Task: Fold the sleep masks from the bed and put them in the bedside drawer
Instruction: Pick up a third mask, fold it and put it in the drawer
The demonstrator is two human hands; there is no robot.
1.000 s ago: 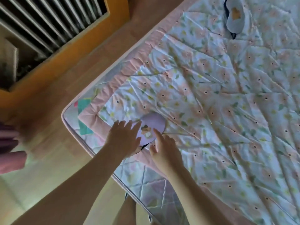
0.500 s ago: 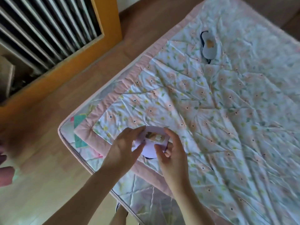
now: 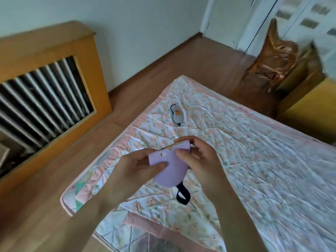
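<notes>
A lilac sleep mask [image 3: 171,170] is folded in half and held up above the bed's near corner. My left hand [image 3: 134,170] pinches its left side and my right hand [image 3: 200,159] grips its right edge. Its black elastic strap [image 3: 182,194] dangles in a loop below the mask. A second sleep mask [image 3: 177,115], pale grey-blue with an orange patch and a dark strap, lies flat on the floral quilt [image 3: 254,160] farther away. No drawer is in view.
A wooden radiator cover [image 3: 49,84] with slats stands along the wall at left, across a strip of wooden floor [image 3: 141,77]. A wicker chair [image 3: 276,57] and a yellow wooden cabinet [image 3: 309,110] stand beyond the bed's far side.
Both hands have lifted the lilac mask off the quilt and folded it, with the strap now hanging free. The camera has tilted up, showing more of the room.
</notes>
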